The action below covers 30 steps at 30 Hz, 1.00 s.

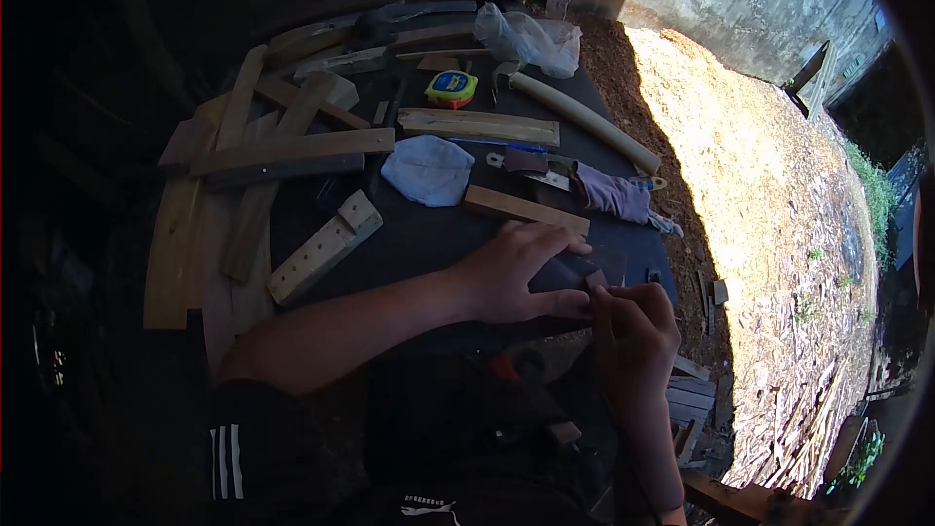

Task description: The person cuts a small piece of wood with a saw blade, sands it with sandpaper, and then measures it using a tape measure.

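Observation:
My left hand [516, 271] lies on the dark tabletop [429, 245], thumb and fingers spread apart, pressing near the right edge. A dark flat sheet [612, 261] shows faintly just beyond its fingertips. Beside that thumb, my right hand [638, 323] is closed in a pinch around a small wooden piece [596, 279], whose pale end sticks out past the fingers. A plain wooden block [526, 209] sits right behind my left fingers. To the left rests a wooden block with a row of holes [325, 247].
Behind the hands are a white cloth [427, 170], a yellow tape measure [451, 88], a purple glove [616, 191], a hammer [584, 122] and a plastic bag [531, 39]. Wooden strips [292, 152] are piled at the left. Wood shavings [760, 234] cover the ground to the right.

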Motion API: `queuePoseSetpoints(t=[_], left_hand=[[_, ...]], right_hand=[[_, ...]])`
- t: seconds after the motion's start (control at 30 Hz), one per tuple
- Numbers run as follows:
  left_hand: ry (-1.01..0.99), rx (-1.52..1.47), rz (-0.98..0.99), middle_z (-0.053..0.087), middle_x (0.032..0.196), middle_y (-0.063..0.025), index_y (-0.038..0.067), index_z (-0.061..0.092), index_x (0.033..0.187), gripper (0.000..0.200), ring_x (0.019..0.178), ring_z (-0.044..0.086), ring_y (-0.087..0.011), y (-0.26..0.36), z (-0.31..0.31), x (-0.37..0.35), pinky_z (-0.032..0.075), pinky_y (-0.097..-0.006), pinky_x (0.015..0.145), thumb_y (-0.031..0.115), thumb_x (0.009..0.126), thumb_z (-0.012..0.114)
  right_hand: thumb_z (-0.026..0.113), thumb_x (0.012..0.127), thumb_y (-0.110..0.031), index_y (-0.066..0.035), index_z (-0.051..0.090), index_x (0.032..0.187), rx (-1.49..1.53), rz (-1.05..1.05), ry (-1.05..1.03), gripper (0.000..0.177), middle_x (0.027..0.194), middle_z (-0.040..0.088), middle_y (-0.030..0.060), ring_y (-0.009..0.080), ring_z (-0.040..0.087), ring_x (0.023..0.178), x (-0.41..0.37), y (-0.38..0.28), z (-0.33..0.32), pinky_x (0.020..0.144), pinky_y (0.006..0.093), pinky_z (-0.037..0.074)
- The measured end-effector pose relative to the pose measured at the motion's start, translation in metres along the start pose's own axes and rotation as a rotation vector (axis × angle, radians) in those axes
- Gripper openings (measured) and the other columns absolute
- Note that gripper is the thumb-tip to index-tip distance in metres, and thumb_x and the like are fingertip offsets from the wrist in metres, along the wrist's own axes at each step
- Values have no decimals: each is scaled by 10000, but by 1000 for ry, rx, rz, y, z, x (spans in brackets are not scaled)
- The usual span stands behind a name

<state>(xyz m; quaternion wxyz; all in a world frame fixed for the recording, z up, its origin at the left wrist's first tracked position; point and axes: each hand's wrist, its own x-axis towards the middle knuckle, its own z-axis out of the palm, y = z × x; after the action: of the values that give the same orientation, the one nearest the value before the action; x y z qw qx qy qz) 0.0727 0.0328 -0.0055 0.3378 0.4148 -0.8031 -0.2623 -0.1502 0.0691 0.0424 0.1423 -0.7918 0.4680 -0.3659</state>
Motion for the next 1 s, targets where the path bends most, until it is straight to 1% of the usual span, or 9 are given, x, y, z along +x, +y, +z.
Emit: queuePoseSetpoints(t=[0.13,0.23,0.33,0.43,0.53,0.63,0.73,0.87,1.0], left_hand=[[45,-25,-22,616,1456,-157,56,599,1354,548,1405,557,-356,3,5,0,391,-513,1175,390,952,763],[67,-2,-3,636,1427,-171,49,584,1380,588,1392,571,-363,3,3,0,399,-514,1174,391,941,775],[-22,-129,-92,630,1428,-188,46,582,1347,588,1368,580,-361,7,-5,4,398,-520,1147,428,938,763],[-38,-2,-129,639,1433,-195,26,567,1434,680,1365,588,-366,11,-6,4,394,-515,1160,453,938,754],[22,88,0,640,1437,-226,15,585,1465,712,1343,617,-374,5,-2,2,459,-467,1156,426,923,796],[-2,13,-20,649,1422,-243,1,633,1422,685,1317,638,-386,1,-5,8,483,-450,1139,435,918,798],[-36,-24,-93,665,1393,-255,-13,657,1383,654,1312,640,-390,3,-10,11,478,-449,1145,427,919,797],[-8,-24,-94,685,1354,-251,-9,662,1378,640,1290,656,-381,3,-11,11,488,-450,1133,409,915,803],[-21,-53,-92,705,1308,-244,-3,672,1361,622,1268,667,-378,-1,-6,10,499,-454,1115,408,913,801]], right_hand=[[784,887,-15,-8,761,910,12,25,-17,33,891,652,129,296,670,821,7,-2,2,721,401,531],[785,886,-14,-8,760,897,13,39,-9,28,879,648,124,294,668,817,12,-2,6,724,398,532],[785,887,-10,-8,753,877,2,49,-13,33,868,648,121,291,666,809,17,-1,8,713,394,527],[784,891,-15,-7,748,867,-69,7,-44,44,851,640,116,279,659,781,6,-4,-4,695,387,519],[786,896,-22,-12,741,856,-112,36,-47,61,834,625,118,272,648,747,-5,-11,-14,675,388,511],[789,898,-28,-15,739,854,-79,24,6,68,815,613,120,270,647,733,17,-5,8,662,393,511],[789,903,-28,-20,738,852,-45,-4,-3,73,814,616,121,270,652,733,26,2,11,649,396,510],[787,914,-46,-18,734,850,-88,19,-2,88,831,625,129,274,652,725,-1,-5,-7,657,399,512],[798,900,-32,-17,751,864,-56,7,16,61,829,628,124,261,660,735,23,7,11,651,379,515]])
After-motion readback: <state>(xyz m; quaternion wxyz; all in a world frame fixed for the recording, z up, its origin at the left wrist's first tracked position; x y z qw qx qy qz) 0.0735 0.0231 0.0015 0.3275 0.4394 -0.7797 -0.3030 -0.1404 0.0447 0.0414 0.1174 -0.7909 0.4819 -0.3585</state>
